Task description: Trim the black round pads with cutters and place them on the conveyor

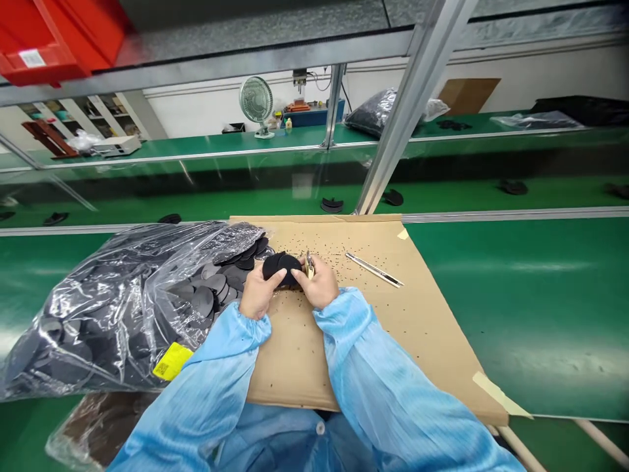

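My left hand (257, 293) is closed on the left side of some black round pads (282, 263), its thumb on their face. The pads overlap and look like thin foam or fabric discs. My right hand (320, 283) pinches their right edge with the thumb. A small yellowish-handled tool (309, 265) stands upright in the right fingers; it looks like a cutter, but its full shape is hidden. Both hands are above a cardboard sheet (295, 373) strewn with small dark scraps. To their right lies a slim utility knife (374, 269).
On the left, a large clear plastic bag (122, 295) spills grey-black discs beside the cardboard. Behind, a green conveyor belt (275, 200) carries several dark curved pieces. A metal post (413, 111) rises beyond the cardboard. A red bin (59, 39) sits on the shelf overhead.
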### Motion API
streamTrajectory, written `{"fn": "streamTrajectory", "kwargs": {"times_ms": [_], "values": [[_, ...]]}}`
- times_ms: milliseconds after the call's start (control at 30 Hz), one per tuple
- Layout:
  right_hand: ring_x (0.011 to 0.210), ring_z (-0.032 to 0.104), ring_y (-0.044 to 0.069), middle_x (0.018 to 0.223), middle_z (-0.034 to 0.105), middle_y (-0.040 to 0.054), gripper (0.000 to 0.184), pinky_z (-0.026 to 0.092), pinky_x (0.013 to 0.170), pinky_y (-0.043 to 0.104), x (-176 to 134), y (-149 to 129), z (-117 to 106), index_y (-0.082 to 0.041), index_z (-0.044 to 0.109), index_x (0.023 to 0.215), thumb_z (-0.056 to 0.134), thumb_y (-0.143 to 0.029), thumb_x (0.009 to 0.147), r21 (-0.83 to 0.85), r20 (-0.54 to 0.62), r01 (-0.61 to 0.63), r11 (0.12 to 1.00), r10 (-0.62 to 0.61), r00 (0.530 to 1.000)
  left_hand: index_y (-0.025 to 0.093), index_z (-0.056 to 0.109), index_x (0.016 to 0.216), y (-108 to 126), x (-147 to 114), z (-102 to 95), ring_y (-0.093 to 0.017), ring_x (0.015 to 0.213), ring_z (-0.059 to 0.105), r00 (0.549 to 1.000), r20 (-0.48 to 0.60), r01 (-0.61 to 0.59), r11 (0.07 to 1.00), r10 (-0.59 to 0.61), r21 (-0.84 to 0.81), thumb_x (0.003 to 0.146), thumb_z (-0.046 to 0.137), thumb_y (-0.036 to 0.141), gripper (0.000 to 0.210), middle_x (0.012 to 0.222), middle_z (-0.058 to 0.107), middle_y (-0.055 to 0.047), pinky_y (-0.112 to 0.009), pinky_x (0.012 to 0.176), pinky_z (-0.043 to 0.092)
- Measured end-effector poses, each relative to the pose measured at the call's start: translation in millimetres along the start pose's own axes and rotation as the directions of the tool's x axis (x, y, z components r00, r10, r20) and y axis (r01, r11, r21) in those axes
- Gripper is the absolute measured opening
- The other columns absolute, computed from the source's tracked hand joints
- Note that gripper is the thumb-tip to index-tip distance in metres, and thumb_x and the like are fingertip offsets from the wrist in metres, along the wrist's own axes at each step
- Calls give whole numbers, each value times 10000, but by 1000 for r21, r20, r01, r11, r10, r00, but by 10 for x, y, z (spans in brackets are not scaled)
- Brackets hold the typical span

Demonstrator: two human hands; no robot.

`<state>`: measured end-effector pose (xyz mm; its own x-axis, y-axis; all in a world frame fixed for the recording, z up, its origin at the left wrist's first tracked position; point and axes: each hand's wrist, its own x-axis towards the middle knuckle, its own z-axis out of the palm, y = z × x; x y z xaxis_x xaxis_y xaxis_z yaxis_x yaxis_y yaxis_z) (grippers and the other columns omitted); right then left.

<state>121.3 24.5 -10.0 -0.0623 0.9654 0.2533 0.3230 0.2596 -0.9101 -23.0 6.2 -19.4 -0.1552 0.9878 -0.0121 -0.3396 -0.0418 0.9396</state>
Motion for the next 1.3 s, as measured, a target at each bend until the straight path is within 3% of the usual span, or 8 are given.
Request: {"fn": "streamTrajectory", "kwargs": {"times_ms": [200,400,600,767,933,1200,1300], "values": [[733,596,190,806,665,24,184,453,699,309,-30,-16,31,-211,599,884,606,-333,746,-42,-59,-40,998,37,998,136,684,1033,-30,11,-23,-211,927,657,997,-54,-53,992,59,112,657,784,337,438,1024,709,-99,-377,902,502],[746,600,203,816,667,33,191,452,704,322,-34,-45,29,-212,597,887,609,-340,745,-85,-38,-42,996,38,999,150,690,1043,-36,-7,-34,-215,935,651,994,-53,-80,969,95,235,634,796,323,457,1032,705,-99,-364,898,500],[717,590,194,787,657,23,212,447,693,320,-27,-65,7,-215,598,868,629,-377,734,-101,-29,-65,993,62,998,146,695,1028,-29,-8,-32,-217,944,649,992,-52,-104,975,117,195,636,793,308,435,1031,703,-103,-367,915,489],[737,600,178,815,661,22,330,466,723,316,-4,-39,19,-200,601,900,688,-431,681,119,-8,-111,987,113,994,140,691,1007,-15,-32,-22,-223,953,650,997,-4,-81,993,82,90,612,811,287,439,1029,704,-104,-388,936,477],[673,569,148,769,629,4,472,479,672,291,19,5,43,-181,588,880,798,-439,546,399,62,-199,895,191,980,138,679,1010,-20,-55,-10,-227,947,648,997,31,-73,993,70,89,629,802,283,427,1021,702,-104,-402,928,480],[599,528,120,669,570,-39,483,469,617,272,0,-59,74,-188,567,782,853,-361,434,550,83,-296,781,302,950,146,665,966,-15,-48,-7,-219,901,649,995,-7,-98,993,99,64,586,825,267,430,952,700,-75,-381,874,496],[559,502,115,634,558,-43,450,451,572,263,1,-43,107,-191,558,754,839,-383,459,529,47,-274,803,295,954,148,650,971,3,-49,21,-203,905,640,995,-5,-102,995,102,7,592,824,244,428,954,693,-66,-362,878,493]]}}
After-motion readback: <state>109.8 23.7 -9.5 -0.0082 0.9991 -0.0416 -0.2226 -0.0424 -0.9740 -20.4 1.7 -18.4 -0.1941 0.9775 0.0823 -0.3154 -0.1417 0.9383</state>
